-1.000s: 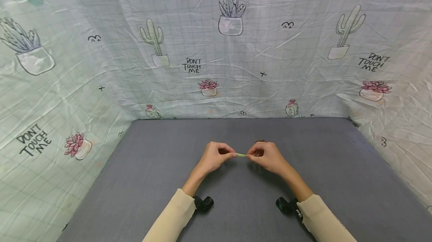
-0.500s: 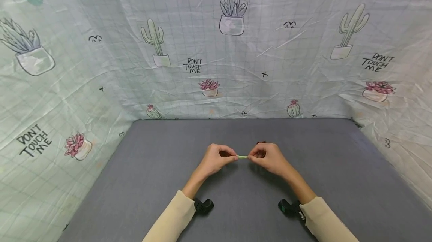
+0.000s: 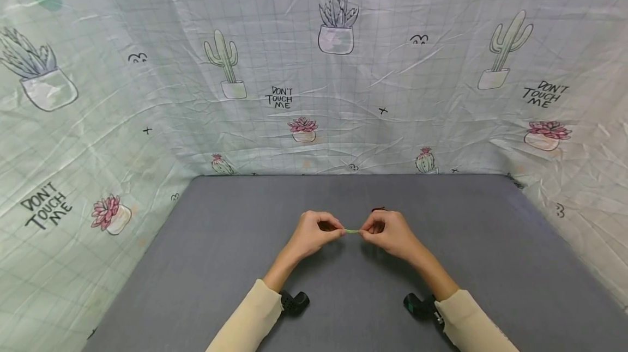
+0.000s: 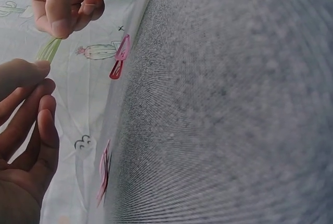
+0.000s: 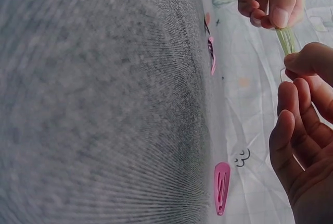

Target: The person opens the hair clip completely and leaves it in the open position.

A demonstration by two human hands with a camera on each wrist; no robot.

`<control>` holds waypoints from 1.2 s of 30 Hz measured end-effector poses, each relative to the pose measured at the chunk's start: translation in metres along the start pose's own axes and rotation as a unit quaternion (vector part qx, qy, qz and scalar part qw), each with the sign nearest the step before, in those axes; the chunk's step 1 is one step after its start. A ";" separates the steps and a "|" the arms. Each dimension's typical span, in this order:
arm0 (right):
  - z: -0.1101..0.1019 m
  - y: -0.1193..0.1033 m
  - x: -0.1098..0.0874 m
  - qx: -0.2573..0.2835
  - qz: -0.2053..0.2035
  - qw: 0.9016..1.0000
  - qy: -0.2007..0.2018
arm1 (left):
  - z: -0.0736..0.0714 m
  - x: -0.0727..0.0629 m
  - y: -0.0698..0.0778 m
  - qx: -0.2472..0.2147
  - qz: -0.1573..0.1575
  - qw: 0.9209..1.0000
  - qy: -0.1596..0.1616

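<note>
Both hands meet over the middle of the table, with a light-green snap hair clip [image 3: 351, 231] stretched between their fingertips. My left hand [image 3: 314, 233] pinches one end of it between thumb and index finger. The opposite end is pinched by my right hand [image 3: 394, 235] in the same way. In the left wrist view the clip [image 4: 49, 50] shows as thin, pale strips running from one hand to the other. From the right wrist the clip [image 5: 285, 40] looks much the same, its ends hidden under the fingers.
On the grey table [image 3: 235, 243] beyond the hands lie several more hair clips. The left wrist view has a pink clip [image 4: 123, 48] by a red clip [image 4: 116, 69]; another pink clip [image 5: 221, 188] appears in the right wrist view. A cactus-print sheet [image 3: 275, 63] surrounds the table.
Both hands keep their pinch and stay almost in place. The green clip, seen from the head, has become a thinner line than half a second ago. The whole head view has shifted slightly.
</note>
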State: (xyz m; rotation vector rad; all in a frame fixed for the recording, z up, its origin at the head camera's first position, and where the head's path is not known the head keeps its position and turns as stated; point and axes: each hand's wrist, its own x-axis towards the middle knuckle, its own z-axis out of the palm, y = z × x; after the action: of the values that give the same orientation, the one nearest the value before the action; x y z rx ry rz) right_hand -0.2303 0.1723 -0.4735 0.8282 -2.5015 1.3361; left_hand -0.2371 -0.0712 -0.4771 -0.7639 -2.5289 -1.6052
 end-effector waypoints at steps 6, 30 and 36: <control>0.001 0.000 0.000 0.004 -0.005 1.000 0.006 | 0.001 -0.001 0.001 0.003 0.010 1.000 0.001; 0.005 -0.001 0.000 0.011 0.003 1.000 0.005 | 0.004 -0.001 0.001 0.006 0.006 1.000 0.007; 0.006 -0.001 -0.001 0.016 0.002 1.000 0.006 | 0.005 -0.001 -0.001 0.008 0.005 1.000 0.008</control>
State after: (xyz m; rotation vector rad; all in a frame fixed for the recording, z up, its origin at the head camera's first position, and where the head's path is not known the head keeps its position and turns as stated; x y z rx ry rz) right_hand -0.2287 0.1673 -0.4766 0.8186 -2.4807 1.3820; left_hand -0.2351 -0.0677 -0.4805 -0.7568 -2.5207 -1.5794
